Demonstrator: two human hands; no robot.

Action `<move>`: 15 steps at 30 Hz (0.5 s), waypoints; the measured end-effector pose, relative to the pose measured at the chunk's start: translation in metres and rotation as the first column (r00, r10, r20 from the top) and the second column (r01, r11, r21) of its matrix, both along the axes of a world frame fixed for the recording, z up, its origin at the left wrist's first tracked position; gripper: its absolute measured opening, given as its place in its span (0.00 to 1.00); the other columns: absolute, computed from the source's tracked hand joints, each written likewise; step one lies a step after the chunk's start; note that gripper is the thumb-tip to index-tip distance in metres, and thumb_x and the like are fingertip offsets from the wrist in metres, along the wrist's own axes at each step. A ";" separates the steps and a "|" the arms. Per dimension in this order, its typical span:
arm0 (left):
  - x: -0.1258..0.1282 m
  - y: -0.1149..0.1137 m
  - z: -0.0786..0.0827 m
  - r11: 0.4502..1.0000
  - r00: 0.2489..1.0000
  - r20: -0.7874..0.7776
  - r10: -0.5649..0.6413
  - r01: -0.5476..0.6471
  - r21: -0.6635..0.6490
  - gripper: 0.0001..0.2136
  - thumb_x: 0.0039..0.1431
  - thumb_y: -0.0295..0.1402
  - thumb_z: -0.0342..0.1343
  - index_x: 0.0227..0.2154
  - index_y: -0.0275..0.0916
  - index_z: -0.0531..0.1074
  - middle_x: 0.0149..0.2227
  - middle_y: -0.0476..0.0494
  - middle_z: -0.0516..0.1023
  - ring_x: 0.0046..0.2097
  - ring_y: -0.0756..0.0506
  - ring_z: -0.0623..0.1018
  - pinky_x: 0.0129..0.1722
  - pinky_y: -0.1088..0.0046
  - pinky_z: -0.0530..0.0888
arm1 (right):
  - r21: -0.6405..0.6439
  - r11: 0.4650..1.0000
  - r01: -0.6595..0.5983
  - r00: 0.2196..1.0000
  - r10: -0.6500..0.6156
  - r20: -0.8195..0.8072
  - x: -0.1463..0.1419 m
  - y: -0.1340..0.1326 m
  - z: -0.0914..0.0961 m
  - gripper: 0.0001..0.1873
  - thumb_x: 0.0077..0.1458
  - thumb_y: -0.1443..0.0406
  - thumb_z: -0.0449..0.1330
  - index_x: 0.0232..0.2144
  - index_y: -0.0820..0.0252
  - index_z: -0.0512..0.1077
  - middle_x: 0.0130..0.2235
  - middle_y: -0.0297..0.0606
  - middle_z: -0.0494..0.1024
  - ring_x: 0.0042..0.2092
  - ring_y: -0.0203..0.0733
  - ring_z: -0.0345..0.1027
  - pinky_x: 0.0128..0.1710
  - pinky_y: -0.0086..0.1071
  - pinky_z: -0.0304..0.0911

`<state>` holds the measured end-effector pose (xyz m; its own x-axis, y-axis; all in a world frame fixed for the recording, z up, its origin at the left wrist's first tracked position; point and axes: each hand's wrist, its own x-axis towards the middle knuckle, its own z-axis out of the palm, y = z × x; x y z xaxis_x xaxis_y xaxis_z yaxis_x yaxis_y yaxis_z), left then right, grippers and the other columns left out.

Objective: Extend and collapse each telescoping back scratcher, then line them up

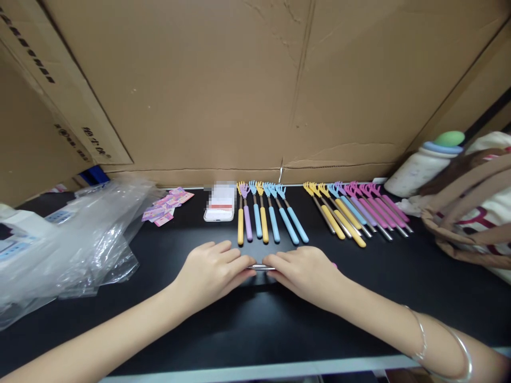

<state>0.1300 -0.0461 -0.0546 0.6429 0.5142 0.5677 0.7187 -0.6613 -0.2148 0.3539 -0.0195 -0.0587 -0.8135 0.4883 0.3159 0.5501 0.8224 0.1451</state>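
1. While both hands pinch it, the thin metal stick [261, 267] lies flat on the black table [255, 330], near the person and in the middle.
2. The left hand [211, 272] has its fingertips closed on the left end of the stick. The right hand [305, 272] is closed on the right end, and a pink tip [334, 265] peeks out on the right side of that hand.
3. I think it goes best if both hands keep the stick level and move straight along it, with no bending. The metal looks smooth and slippery, so a soft, even squeeze should do.
4. Just beyond the hands lies a row of six scratchers [265, 218]. They have shiny stems, little claw heads and round handles in yellow, purple and blue.
5. Farther right, a bigger bunch [355, 210] lies on a slant, in yellow, blue and pink.
6. Left of the row sit a small white case [219, 206], some pink cards [167, 206] and crinkly clear plastic bags [75, 239].
7. A brown cardboard wall [199, 80] stands at the far side. A white bottle [419, 167] and a cloth bag [475, 213] sit on the right.
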 end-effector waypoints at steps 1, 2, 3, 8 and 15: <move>-0.001 0.001 0.001 1.000 1.000 -0.005 -0.004 0.004 -0.010 0.12 0.65 0.38 0.45 0.31 0.43 0.72 0.20 0.54 0.70 0.25 0.49 0.69 0.23 0.71 0.55 | 0.021 1.000 -0.002 1.000 0.002 -0.005 0.000 0.001 0.000 0.12 0.63 0.62 0.47 0.31 0.58 0.67 0.23 0.29 0.74 0.21 0.32 0.65 0.22 0.31 0.42; -0.001 0.001 0.002 1.000 1.000 -0.012 -0.012 0.011 -0.017 0.13 0.66 0.38 0.44 0.31 0.43 0.71 0.20 0.54 0.70 0.25 0.49 0.69 0.24 0.71 0.56 | 0.039 0.999 -0.003 1.000 0.003 -0.009 0.000 0.002 0.000 0.12 0.63 0.62 0.47 0.31 0.58 0.66 0.23 0.29 0.74 0.21 0.32 0.64 0.22 0.31 0.42; -0.003 0.002 0.003 1.000 1.000 -0.022 -0.020 0.020 -0.019 0.13 0.66 0.38 0.44 0.31 0.42 0.71 0.21 0.54 0.71 0.25 0.49 0.70 0.24 0.71 0.56 | 0.055 0.998 -0.004 1.000 0.005 -0.014 0.001 0.002 0.000 0.13 0.63 0.62 0.47 0.30 0.58 0.66 0.23 0.29 0.74 0.21 0.32 0.64 0.22 0.31 0.41; -0.012 0.006 0.016 1.000 0.996 -0.089 0.021 -0.020 0.012 0.14 0.65 0.38 0.44 0.28 0.41 0.70 0.21 0.53 0.71 0.25 0.49 0.71 0.25 0.72 0.58 | 0.168 0.986 0.004 0.999 0.001 -0.032 0.004 0.007 0.008 0.15 0.64 0.61 0.46 0.28 0.58 0.66 0.21 0.28 0.72 0.21 0.31 0.63 0.23 0.31 0.41; -0.049 0.027 0.041 0.989 0.981 -0.168 0.097 -0.076 0.130 0.15 0.65 0.38 0.45 0.25 0.41 0.70 0.21 0.52 0.73 0.26 0.49 0.73 0.24 0.73 0.58 | 0.373 0.926 0.062 0.997 -0.072 0.012 0.034 0.034 0.036 0.17 0.64 0.60 0.46 0.25 0.58 0.65 0.20 0.28 0.71 0.22 0.31 0.62 0.25 0.30 0.43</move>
